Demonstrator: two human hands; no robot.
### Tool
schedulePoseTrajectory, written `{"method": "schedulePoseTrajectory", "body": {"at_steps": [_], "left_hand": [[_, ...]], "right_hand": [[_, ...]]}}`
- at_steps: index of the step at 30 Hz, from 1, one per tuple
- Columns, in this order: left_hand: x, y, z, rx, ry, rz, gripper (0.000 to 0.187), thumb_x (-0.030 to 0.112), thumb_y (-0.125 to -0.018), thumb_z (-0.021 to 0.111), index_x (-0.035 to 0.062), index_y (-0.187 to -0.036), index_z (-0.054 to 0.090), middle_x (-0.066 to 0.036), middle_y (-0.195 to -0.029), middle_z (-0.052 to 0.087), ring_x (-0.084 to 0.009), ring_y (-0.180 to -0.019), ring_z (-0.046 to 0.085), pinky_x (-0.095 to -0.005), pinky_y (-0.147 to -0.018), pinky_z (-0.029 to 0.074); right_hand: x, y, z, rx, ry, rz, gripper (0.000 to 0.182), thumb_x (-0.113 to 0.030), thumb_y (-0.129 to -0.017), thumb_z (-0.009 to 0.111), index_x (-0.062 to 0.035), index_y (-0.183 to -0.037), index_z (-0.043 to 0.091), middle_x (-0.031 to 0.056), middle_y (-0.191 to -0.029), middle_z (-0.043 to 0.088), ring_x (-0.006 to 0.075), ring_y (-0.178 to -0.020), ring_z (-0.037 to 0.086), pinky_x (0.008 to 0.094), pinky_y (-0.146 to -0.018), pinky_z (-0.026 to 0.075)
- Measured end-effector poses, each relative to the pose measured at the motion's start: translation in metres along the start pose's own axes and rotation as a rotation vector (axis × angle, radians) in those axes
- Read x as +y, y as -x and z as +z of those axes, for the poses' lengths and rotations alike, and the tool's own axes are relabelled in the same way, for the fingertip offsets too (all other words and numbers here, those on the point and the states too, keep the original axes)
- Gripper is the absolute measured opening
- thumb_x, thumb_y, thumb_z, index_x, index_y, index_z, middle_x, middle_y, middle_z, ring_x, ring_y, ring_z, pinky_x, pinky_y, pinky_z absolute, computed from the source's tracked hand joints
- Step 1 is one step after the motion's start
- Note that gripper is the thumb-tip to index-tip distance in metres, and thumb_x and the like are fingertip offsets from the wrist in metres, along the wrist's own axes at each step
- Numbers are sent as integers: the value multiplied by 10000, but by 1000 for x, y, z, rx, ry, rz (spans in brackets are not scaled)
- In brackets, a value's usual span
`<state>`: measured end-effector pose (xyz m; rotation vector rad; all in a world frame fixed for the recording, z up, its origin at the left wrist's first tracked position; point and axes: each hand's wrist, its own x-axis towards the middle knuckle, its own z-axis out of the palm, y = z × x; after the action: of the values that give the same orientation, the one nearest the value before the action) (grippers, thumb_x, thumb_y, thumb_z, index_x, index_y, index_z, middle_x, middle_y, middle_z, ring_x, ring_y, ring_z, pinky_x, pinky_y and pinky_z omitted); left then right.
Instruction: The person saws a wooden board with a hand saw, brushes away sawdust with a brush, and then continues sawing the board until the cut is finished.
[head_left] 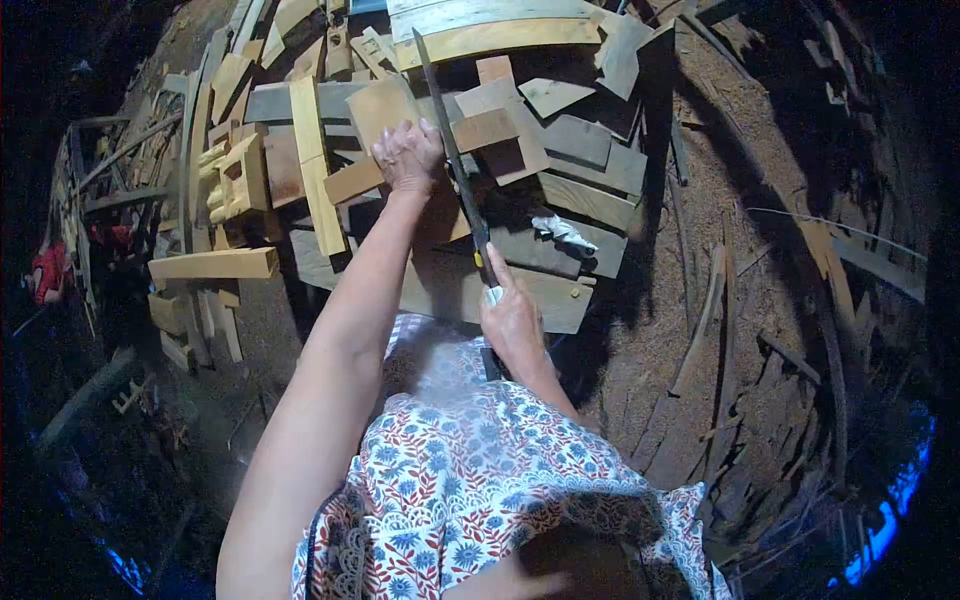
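My right hand (514, 318) is closed around the handle end of a long, narrow hand saw (440, 110); its teeth are too small to make out. The dark blade points away from me and crosses over a short wooden strip (354, 182). My left hand (409, 155) is closed on that strip, just left of the blade, with the fingers curled. A square-edged board (382, 108) lies just beyond my left hand. To the right of the blade a brown wood piece (485, 130) lies roughly in line with the strip.
Wooden planks (590, 180) form the work surface, with many offcuts on it. A crumpled whitish wrapper (564, 234) lies at the right. Carved wood blocks (238, 180) and a thick bar (213, 263) are at the left. Sawdust and scraps cover the ground (640, 370).
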<state>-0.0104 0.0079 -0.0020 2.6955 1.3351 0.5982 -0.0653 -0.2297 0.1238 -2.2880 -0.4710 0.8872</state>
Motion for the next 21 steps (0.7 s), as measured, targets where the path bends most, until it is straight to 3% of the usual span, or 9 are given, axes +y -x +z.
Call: {"method": "schedulePoseTrajectory", "body": {"at_steps": [9,14,17,21], "left_hand": [[0,-3,2,-17,72,-25,356,302,-797,436,43,-656,635,-144,-754,626,-324,-765,574,-443,-662,383],[7,-5,-17,-86,68,-7,376,290,-813,407,46,-642,637,-133,-766,631,-333,-763,572,-454,-664,385],[8,-9,-11,-20,37,-32,375,290,-814,411,49,-637,638,-133,-749,631,-337,-753,572,-454,-670,385],[4,-11,-4,-75,34,-105,371,320,-809,423,47,-672,634,-155,-752,627,-332,-771,577,-450,-684,380]], "right_hand": [[36,-15,16,48,-132,-85,606,-92,-808,559,-256,-1360,369,234,-949,572,370,-900,584,417,-784,455],[-6,-14,6,67,30,-26,619,-128,-781,539,-213,-1367,360,251,-824,552,409,-796,560,465,-753,446],[1,-30,9,119,19,-118,626,-113,-781,538,-217,-1370,353,255,-868,550,410,-805,560,469,-750,445],[15,-16,-6,30,41,-45,623,-88,-785,542,-236,-1364,364,224,-870,545,394,-820,561,455,-738,453]]}}
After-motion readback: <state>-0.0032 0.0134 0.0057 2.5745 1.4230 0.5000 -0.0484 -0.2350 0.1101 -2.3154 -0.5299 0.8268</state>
